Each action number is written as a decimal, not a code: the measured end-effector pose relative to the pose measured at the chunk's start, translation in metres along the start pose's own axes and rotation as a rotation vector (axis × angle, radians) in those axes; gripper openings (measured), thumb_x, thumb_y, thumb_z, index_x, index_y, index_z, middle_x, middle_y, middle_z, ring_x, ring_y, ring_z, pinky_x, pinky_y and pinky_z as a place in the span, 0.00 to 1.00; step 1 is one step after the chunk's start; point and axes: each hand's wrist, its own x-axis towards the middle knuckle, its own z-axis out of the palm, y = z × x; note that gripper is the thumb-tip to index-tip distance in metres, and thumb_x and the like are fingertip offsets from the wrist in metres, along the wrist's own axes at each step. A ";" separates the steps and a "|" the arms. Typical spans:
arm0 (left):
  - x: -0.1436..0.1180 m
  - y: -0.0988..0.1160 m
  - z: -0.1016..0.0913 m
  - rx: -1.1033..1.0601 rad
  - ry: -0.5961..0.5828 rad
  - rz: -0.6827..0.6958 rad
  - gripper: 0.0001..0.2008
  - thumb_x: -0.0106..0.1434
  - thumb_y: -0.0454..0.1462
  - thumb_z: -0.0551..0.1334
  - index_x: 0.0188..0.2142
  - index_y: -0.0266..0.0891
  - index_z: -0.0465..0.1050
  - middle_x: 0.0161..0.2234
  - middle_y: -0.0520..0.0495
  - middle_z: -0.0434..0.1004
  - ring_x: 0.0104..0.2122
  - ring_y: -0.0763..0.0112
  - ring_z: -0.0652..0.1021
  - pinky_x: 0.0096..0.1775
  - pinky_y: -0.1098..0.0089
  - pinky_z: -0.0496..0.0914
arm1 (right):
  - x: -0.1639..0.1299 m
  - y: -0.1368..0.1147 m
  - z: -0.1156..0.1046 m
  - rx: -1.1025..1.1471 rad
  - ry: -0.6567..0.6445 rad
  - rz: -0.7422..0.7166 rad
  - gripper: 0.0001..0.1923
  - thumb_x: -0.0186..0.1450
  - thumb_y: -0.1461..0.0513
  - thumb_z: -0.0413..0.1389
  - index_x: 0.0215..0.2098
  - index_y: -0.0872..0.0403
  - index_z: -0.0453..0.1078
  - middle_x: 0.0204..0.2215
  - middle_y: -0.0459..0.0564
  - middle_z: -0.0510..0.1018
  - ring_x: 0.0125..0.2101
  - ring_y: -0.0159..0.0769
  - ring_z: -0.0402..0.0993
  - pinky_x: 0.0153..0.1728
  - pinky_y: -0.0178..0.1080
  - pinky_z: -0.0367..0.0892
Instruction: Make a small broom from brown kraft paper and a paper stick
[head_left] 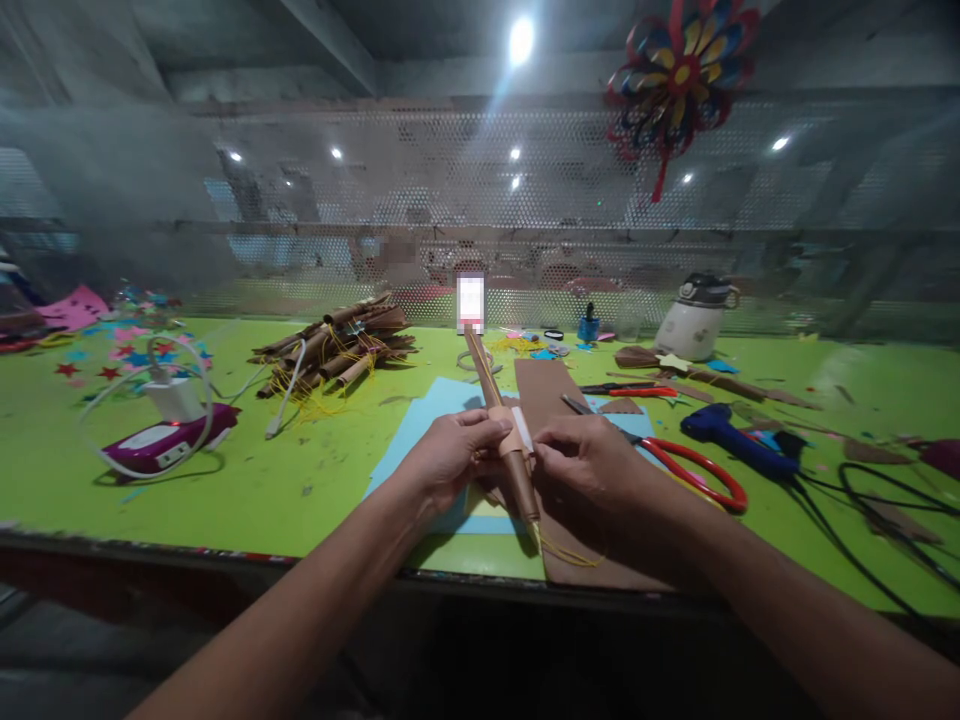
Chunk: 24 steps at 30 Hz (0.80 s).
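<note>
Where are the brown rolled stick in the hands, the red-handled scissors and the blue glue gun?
brown rolled stick [519, 478], head view, lower shaft below the hands
red-handled scissors [701, 470], head view, red handle loop
blue glue gun [731, 440], head view, blue body

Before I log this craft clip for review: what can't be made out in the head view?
- Rolled brown stick: its middle is covered by the left hand and right hand.
- Red-handled scissors: blades partly behind the right hand.
- Pile of brown rolls: too small to count.
- Room behind the perforated screen: blurred.
- Black cable: cut off at the right edge.
</note>
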 end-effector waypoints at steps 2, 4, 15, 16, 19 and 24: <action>0.001 -0.001 -0.001 -0.007 0.000 0.010 0.02 0.55 0.28 0.61 0.29 0.32 0.71 0.21 0.47 0.72 0.21 0.72 0.73 0.28 0.70 0.71 | -0.001 -0.003 -0.002 0.052 -0.045 0.019 0.13 0.63 0.63 0.48 0.22 0.56 0.68 0.21 0.44 0.70 0.23 0.29 0.62 0.23 0.31 0.56; 0.001 -0.001 -0.001 -0.007 0.004 0.009 0.02 0.55 0.28 0.61 0.29 0.32 0.71 0.21 0.48 0.71 0.20 0.73 0.72 0.28 0.70 0.71 | -0.001 -0.005 -0.003 0.063 -0.057 0.026 0.13 0.63 0.63 0.49 0.24 0.57 0.70 0.21 0.45 0.71 0.23 0.29 0.63 0.24 0.31 0.56; -0.001 -0.001 0.001 0.010 0.011 0.007 0.02 0.54 0.29 0.63 0.29 0.32 0.71 0.22 0.47 0.71 0.21 0.72 0.72 0.27 0.70 0.70 | 0.001 0.006 0.004 -0.054 0.005 0.038 0.12 0.60 0.64 0.50 0.20 0.57 0.67 0.18 0.44 0.68 0.20 0.27 0.59 0.21 0.31 0.53; -0.001 -0.001 0.001 0.014 0.014 0.002 0.02 0.54 0.29 0.62 0.29 0.32 0.70 0.22 0.47 0.71 0.21 0.72 0.72 0.27 0.70 0.70 | 0.000 0.005 0.004 -0.042 -0.001 0.042 0.12 0.60 0.64 0.50 0.20 0.57 0.68 0.18 0.44 0.68 0.20 0.27 0.59 0.21 0.31 0.52; 0.000 -0.002 0.000 0.013 0.019 -0.008 0.01 0.53 0.29 0.62 0.27 0.32 0.70 0.21 0.48 0.70 0.20 0.74 0.72 0.29 0.69 0.71 | 0.000 0.004 0.000 0.023 -0.045 0.021 0.13 0.62 0.63 0.48 0.24 0.57 0.70 0.20 0.45 0.71 0.21 0.28 0.61 0.23 0.31 0.55; 0.001 -0.002 -0.002 0.026 0.014 -0.009 0.03 0.52 0.29 0.63 0.28 0.30 0.70 0.22 0.47 0.70 0.20 0.73 0.72 0.27 0.69 0.71 | 0.001 0.001 -0.003 -0.019 -0.074 -0.042 0.13 0.62 0.63 0.48 0.25 0.57 0.72 0.21 0.46 0.72 0.22 0.29 0.63 0.24 0.32 0.56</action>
